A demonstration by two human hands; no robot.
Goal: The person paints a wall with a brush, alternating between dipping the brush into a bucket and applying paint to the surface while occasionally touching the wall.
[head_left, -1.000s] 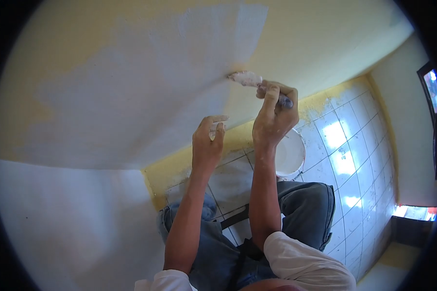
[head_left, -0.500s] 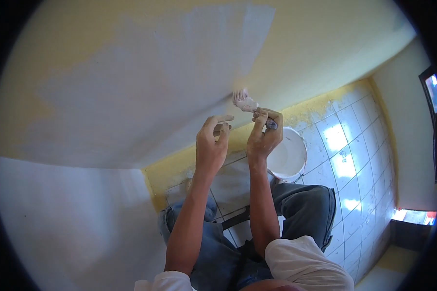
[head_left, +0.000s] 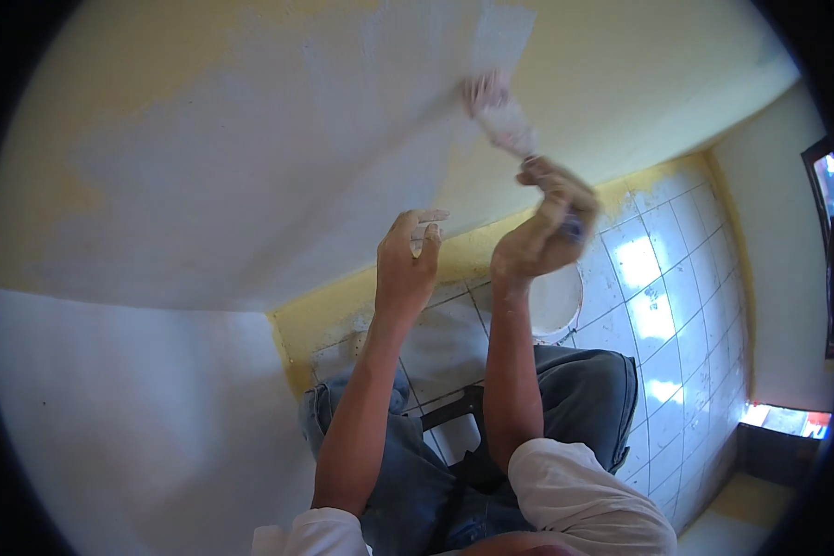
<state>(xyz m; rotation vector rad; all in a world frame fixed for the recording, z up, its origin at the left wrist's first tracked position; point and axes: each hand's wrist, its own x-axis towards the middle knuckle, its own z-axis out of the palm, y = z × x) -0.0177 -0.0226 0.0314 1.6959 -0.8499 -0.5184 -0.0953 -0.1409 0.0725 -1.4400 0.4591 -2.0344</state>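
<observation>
White-smeared paintbrush slants up and left at the wall, bristle end blurred, lower end mostly hidden in the clenched, blurred right hand, which partly blocks a bucket. The left hand hovers nearby, loosely spread.

Tiles glare white; the right hand blurs.

free: gap between hands | blocked: wall ahead, bucket low right, right knee below
</observation>
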